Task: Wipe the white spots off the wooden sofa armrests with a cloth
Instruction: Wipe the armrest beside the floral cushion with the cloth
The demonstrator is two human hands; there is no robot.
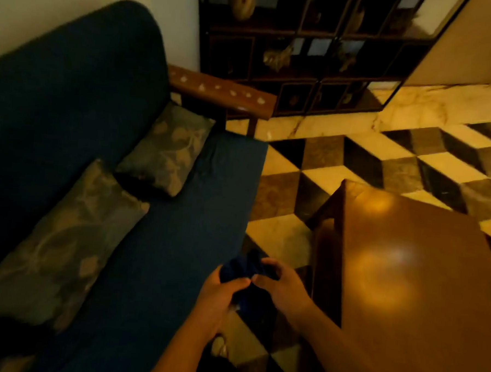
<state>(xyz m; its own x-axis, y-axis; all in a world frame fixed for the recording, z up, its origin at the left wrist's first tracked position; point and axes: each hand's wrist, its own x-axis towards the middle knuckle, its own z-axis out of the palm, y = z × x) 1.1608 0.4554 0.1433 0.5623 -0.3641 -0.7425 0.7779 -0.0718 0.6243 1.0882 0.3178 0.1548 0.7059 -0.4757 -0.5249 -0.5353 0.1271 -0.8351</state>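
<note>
A dark blue cloth (244,268) is bunched between my two hands near the front edge of the sofa seat. My left hand (218,301) grips its left side and my right hand (279,284) grips its right side. The wooden armrest (223,92) at the far end of the sofa carries several white spots along its top. It lies well beyond my hands, up and to the left. The sofa's other armrest is out of view.
The dark blue sofa (179,225) holds two patterned cushions (166,150) against its backrest. A glossy wooden table (410,279) stands close on the right. A dark display cabinet (302,52) stands behind the armrest. Checkered floor tiles (367,163) lie between sofa and table.
</note>
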